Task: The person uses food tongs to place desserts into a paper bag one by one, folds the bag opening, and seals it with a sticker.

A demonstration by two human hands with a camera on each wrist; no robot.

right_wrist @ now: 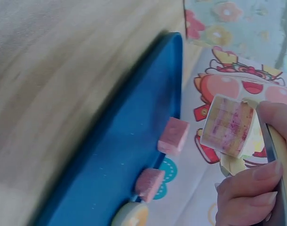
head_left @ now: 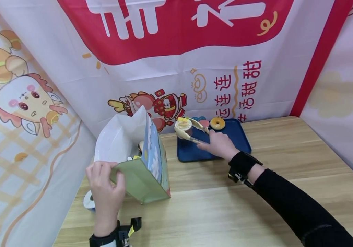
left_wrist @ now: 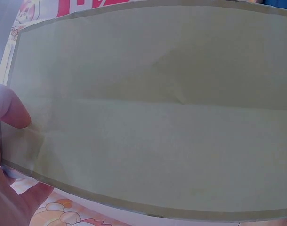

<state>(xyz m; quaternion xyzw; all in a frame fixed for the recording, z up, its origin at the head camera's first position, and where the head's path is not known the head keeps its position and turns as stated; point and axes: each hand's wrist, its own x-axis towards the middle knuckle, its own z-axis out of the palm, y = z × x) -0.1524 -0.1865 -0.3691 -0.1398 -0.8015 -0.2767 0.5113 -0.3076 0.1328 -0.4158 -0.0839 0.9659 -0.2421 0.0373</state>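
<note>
Right of centre, the right hand [head_left: 219, 144] is gripping tongs [head_left: 195, 140] that are clasping a dessert cup [head_left: 186, 128] to its upper left; lower left, the left hand [head_left: 106, 181] is pinching the bag [head_left: 137, 181]

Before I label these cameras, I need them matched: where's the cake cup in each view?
Head: the cake cup is near centre, between the ends of the tongs.
Left wrist: not in it; the bag fills most of it.
Right wrist: right of centre, right of the blue tray.
Shared landmark: the printed backdrop, in all three views.
</note>
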